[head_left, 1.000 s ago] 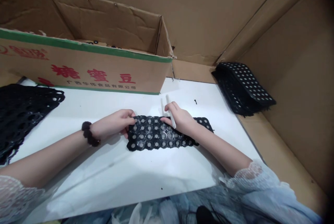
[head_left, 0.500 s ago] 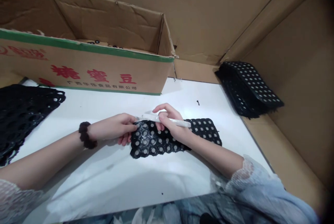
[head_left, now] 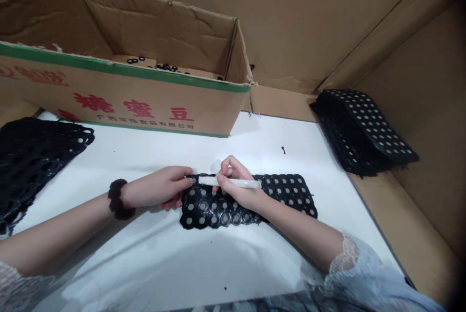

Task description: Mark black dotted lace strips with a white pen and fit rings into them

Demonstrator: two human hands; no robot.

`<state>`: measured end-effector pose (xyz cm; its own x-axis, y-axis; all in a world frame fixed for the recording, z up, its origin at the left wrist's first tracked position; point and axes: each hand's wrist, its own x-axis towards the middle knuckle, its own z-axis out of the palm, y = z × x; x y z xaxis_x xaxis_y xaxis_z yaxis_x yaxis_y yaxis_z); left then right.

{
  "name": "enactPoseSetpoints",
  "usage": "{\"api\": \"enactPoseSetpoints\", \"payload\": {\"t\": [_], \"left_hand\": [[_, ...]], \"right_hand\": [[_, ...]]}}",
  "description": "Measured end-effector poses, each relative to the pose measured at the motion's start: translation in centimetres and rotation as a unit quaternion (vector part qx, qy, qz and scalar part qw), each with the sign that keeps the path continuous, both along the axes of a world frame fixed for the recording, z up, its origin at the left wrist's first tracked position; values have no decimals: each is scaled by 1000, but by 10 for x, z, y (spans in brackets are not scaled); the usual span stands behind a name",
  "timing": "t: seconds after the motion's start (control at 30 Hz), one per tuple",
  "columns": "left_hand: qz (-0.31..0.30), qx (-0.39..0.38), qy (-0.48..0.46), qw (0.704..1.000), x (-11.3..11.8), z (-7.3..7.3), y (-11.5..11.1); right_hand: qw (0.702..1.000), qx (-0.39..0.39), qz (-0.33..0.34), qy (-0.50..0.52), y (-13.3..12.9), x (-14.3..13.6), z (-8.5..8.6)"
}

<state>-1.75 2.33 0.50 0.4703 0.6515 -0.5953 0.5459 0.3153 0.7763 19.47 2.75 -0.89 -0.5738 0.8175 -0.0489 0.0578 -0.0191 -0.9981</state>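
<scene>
Behind, cardboard box [head_left: 124,93] (black rings [head_left: 167,66] inside)

A perforated sheet [head_left: 251,200] lies on the table [head_left: 145,258] before a cardboard box [head_left: 124,103] (stacked sheets [head_left: 364,127] well right).
</scene>
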Motion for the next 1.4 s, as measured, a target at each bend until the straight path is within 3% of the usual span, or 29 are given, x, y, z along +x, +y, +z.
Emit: {"api": "enactPoseSetpoints", "payload": {"t": [0.13, 0.23, 0.3, 0.4, 0.53, 0.77, 0.87, 1.1, 1.27, 1.4], "left_hand": [[-25, 95, 59, 993, 6, 5, -7], [-24, 255, 132, 958, 15, 8, -13], [-15, 317, 167, 933, 21, 8, -17], [-6, 343, 184, 921, 25, 4, -19], [-3, 379, 176, 909, 24, -2, -17], [-14, 363, 75, 929, 16, -2, -10], [24, 325, 52, 944, 13, 1, -3], [32, 279, 98, 955, 13, 6, 4], [25, 266, 123, 956, 11, 9, 1], [-39, 220, 107, 969, 4, 8, 2]], "right_hand": [[999, 32, 8, -36, -2, 0, -1], [982, 150, -5, -116, -4, -1, 1], [956, 242, -15, -165, -6, -3, 2], [925, 310, -9, -222, -7, -7, 2], [892, 321, -14, -318, -10, -12, 3], [846, 353, -21, -400, -8, -12, 7], [855, 352, -31, -380, -3, -9, 6], [937, 266, -41, -221, 5, -1, 1], [937, 259, -26, -233, 3, -1, 3], [929, 272, -16, -250, 2, -1, 6]]}}
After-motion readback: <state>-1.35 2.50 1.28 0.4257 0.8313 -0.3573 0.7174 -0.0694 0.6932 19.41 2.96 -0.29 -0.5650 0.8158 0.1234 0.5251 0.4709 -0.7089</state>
